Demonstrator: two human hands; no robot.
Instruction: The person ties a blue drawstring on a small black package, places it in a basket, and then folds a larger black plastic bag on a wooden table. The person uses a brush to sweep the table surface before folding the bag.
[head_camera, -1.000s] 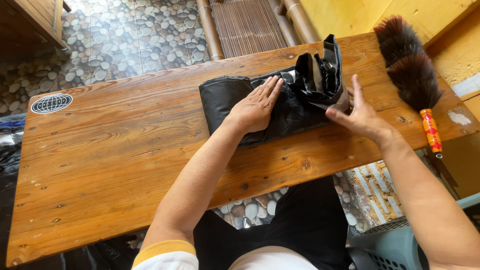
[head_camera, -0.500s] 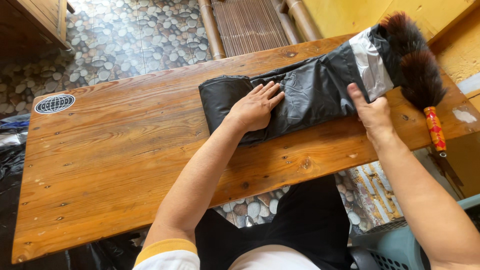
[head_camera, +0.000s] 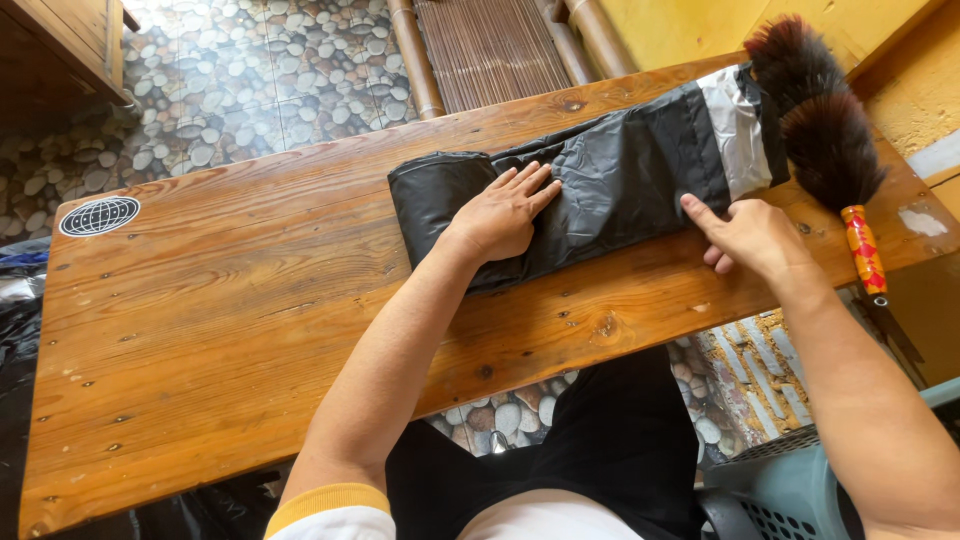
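The left grip (head_camera: 503, 212) lies flat and spread, palm down, pressing on a black plastic bag (head_camera: 600, 185); it closes on nothing. The right grip (head_camera: 748, 238) rests at the bag's near edge with the forefinger stretched out onto the plastic and the other fingers curled under, so it too holds nothing, only touching. The bag lies stretched out lengthwise under and between both grips on the wooden tabletop (head_camera: 230, 330): glossy, wrinkled, folded into a long band, rolled thick at the end beyond the left grip, with a pale grey strip (head_camera: 738, 125) across the end past the right grip. Just beyond that end, outward from the right grip, a dark feather duster (head_camera: 815, 120) with a red and yellow patterned handle lies on the tabletop, its feathers touching the bag. Far out from the left grip, a round black and white sticker (head_camera: 98, 215) sits on the planks' corner. Beyond the tabletop lie a pebble-patterned floor (head_camera: 260, 70), a bamboo frame (head_camera: 490, 45) and a yellow wall (head_camera: 680, 30).
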